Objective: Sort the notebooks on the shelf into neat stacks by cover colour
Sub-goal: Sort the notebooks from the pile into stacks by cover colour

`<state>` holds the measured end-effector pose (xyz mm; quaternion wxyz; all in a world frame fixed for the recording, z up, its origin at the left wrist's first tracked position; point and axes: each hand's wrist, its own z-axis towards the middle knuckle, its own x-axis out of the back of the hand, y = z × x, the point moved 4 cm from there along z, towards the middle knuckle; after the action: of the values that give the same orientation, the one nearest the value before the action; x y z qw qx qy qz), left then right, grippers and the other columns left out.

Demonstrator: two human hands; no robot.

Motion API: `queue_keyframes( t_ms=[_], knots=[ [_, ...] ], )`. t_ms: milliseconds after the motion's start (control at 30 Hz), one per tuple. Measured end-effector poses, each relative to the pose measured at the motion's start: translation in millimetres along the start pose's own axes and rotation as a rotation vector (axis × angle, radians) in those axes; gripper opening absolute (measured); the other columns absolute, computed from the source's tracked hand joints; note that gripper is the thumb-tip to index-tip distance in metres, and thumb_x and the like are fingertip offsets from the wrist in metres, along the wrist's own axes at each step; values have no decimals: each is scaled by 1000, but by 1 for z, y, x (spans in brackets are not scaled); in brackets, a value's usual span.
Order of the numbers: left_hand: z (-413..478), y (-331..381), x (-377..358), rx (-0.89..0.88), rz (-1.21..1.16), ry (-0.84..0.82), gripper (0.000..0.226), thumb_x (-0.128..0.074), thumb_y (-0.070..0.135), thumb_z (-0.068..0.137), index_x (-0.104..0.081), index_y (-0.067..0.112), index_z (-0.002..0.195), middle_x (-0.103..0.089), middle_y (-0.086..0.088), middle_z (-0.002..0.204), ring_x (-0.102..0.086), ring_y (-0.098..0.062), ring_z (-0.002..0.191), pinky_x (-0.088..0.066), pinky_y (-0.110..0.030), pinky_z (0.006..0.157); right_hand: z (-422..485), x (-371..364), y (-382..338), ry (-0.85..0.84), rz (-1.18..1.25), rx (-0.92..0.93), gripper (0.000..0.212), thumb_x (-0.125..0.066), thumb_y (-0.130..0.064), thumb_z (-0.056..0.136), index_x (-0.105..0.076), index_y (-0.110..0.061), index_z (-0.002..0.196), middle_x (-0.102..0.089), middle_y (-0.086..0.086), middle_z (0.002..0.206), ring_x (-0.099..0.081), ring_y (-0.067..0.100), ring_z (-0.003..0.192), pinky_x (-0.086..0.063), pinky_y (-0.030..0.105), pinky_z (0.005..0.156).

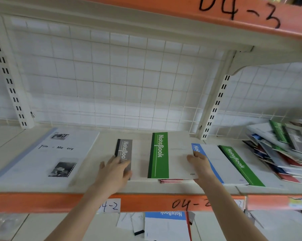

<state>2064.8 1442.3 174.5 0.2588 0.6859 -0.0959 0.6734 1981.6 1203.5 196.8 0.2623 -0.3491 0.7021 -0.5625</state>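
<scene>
Landmark: green-banded notebook (171,154), lying flat on the shelf (143,187), band along its left side, "NoteBook" running up the band. The right hand (199,164) is gripping this notebook at its right edge, thumb lying on the white cover and fingers curling round the edge. A few red notebooks (172,181) are showing from under its near edge. Just left of the landmark, the grey-banded notebook (124,151) is lying flat and roughly parallel to it; the left hand (114,170) is resting on the near part of it, fingers fairly straight and slightly spread, gripping nothing. Further left of the landmark, a large white book (47,153) with black-and-white photos is lying flat. Just right of the landmark, a blue-banded notebook (216,164) is sitting partly under the right hand, and a second green notebook (240,165) is overlapping it on the far side. Well to the right of the landmark, a jumbled pile (285,153) of mixed-colour notebooks is leaning at odd angles.
</scene>
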Motion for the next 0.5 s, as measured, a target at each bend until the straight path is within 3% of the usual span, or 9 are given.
queue_keyframes(
  t_ms=[133,233,333,433,500],
  knots=[
    [5,26,2,-107,-178,76,46,-37,34,100,-34,22,144,-32,1,150,-35,-13,135,-30,-28,107,-5,25,-2,51,9,-5,24,-40,4,92,-58,-12,90,-59,11,85,-55,27,70,-45,29,54],
    [11,53,4,-186,-293,86,40,-38,30,100,-45,15,136,-50,-1,137,-51,-14,120,-41,-26,95,-14,40,-4,74,36,-8,22,-39,5,93,-56,-9,93,-58,10,81,-54,23,64,-46,24,44],
    [22,85,-2,-224,-417,24,44,-36,34,100,-41,14,140,-54,-1,133,-56,-13,114,-44,-26,92,-22,57,-7,97,114,-7,21,-41,6,94,-53,-10,88,-56,7,75,-53,21,62,-47,26,49],
    [31,120,-10,-247,-554,-37,39,-35,35,100,-48,11,128,-64,2,101,-59,-4,73,-49,-16,64,-25,78,-7,112,153,-26,19,-45,2,95,-54,-14,93,-54,4,76,-54,19,64,-50,24,48],
    [37,146,-14,-266,-674,-73,29,-41,31,98,-50,14,120,-60,9,89,-60,-2,72,-53,-19,62,-22,95,-4,143,186,-44,17,-48,-1,94,-53,-16,100,-58,4,83,-58,19,67,-52,24,49]
  ],
)
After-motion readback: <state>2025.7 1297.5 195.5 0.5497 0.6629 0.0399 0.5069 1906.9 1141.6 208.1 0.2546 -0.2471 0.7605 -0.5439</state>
